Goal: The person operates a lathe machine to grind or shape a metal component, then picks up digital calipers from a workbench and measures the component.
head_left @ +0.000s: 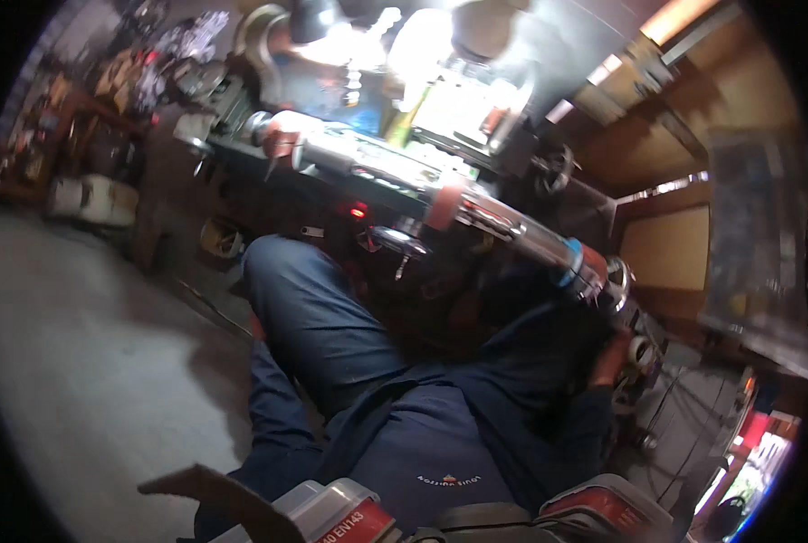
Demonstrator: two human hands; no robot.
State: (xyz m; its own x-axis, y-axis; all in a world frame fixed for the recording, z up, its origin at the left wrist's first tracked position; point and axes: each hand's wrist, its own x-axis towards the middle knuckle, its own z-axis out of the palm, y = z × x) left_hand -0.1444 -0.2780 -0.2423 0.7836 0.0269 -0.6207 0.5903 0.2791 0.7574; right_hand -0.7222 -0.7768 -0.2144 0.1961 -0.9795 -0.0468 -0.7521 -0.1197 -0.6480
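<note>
My right hand [610, 360] sits at the right end of the machine, low beside a small round knob [640, 351]. The hand touches or nearly touches this knob; I cannot tell which, because the area is dark and blurred. I cannot tell whether my fingers are apart, together or clamped on the knob. My dark blue sleeve [578, 425] runs down from the hand toward the lower edge of the view.

The long metal shaft [440, 195] lies above and to the left of my hand, running diagonally from upper left to lower right. It carries orange-red bands and one blue band [570, 262] near its lower end. The shiny chuck end [616, 282] of the shaft sits just above my hand.

My left hand is not visible. My leg in blue trousers [318, 317] extends toward the machine, over the grey floor [87, 335].
</note>
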